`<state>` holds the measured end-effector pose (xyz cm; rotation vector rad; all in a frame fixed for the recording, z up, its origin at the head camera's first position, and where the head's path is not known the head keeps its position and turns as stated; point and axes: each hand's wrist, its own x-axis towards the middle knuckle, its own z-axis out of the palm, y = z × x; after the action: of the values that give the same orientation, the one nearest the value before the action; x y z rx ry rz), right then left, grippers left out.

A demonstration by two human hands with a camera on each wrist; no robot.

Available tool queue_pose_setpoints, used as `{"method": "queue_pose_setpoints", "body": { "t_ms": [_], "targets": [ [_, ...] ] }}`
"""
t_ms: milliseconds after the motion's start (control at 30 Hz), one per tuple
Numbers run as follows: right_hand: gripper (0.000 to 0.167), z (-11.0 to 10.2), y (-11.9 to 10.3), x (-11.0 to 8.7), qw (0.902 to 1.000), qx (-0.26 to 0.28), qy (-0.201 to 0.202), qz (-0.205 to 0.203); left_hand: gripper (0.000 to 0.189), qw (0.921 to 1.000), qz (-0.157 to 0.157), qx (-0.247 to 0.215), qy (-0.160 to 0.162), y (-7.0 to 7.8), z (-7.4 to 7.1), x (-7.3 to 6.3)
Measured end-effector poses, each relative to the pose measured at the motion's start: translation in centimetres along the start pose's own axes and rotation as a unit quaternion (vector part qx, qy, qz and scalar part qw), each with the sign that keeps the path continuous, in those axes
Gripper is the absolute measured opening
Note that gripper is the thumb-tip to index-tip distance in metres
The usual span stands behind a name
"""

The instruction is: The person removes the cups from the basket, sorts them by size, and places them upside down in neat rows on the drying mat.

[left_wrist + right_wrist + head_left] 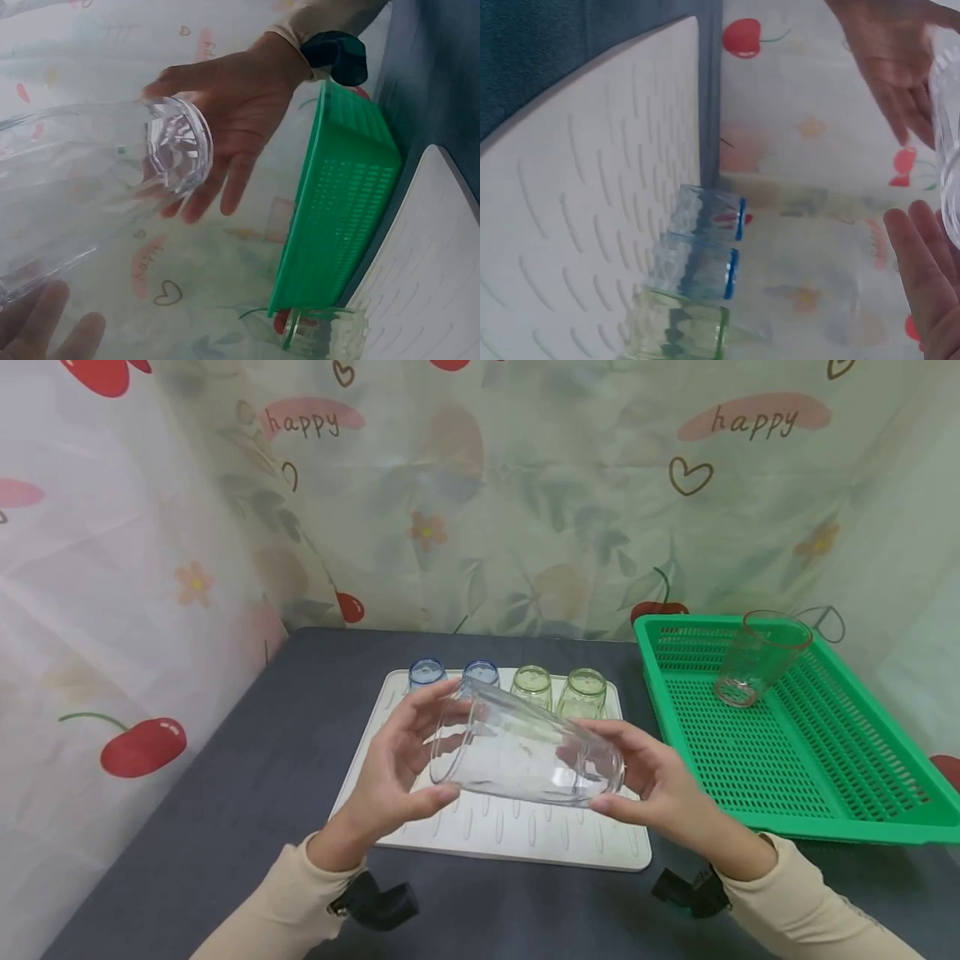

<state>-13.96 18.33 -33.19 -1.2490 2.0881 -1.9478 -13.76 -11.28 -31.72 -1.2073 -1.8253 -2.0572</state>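
Observation:
A large clear drinking glass (528,752) lies nearly sideways between my two hands, above a white ridged drying mat (517,852). My left hand (397,760) holds its mouth end, thumb below and fingers behind the rim. At the other end my right hand (667,781) grips near the base, thumb at the lower edge. The thick faceted base (180,146) shows in the left wrist view, against the right palm. Two blue glasses (427,672) and two green glasses (585,692) stand upside down along the mat's far side, partly behind the held glass.
To the right stands a green slotted plastic basket (832,828), holding a clear glass with a reddish rim (761,660) that leans inside it. Dark cloth (247,777) covers the table. A printed curtain (510,527) hangs behind and at both sides.

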Motion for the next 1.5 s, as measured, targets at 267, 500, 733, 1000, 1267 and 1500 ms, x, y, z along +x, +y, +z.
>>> {"method": "queue_pose_setpoints", "body": {
  "t_ms": [267, 500, 733, 1000, 1267, 1500],
  "targets": [
    [0.063, -1.0, -1.4, 0.8, 0.9948, 0.04, 0.074, -0.058, 0.093, 0.993, -0.054, 0.087, -0.059, -0.7, -0.6, -1.0],
    [0.06, -0.4, -1.4, 1.1, 0.9952, -0.027, 0.093, -0.017, 0.08, 0.9701, -0.094, 0.208, -0.081, -1.3, -1.2, -2.1],
    [0.059, 0.2, -0.8, 1.4, 0.9923, -0.07, 0.098, 0.028, 0.055, 0.9302, -0.133, 0.325, -0.107, -1.9, -1.9, -3.2],
    [0.061, 0.9, -0.9, 2.1, 0.9874, -0.099, 0.105, 0.063, 0.05, 0.89, -0.14, 0.415, -0.126, -2.7, -2.6, -4.5],
    [0.062, 1.5, -0.3, 2.9, 0.984, -0.102, 0.11, 0.096, 0.052, 0.8097, -0.119, 0.565, -0.107, -3.9, -3.5, -6.2],
    [0.063, 2.1, -0.1, 3.6, 0.9803, -0.122, 0.11, 0.11, 0.056, 0.7668, -0.154, 0.618, -0.081, -5.1, -4.5, -8.4]
  ]
}}
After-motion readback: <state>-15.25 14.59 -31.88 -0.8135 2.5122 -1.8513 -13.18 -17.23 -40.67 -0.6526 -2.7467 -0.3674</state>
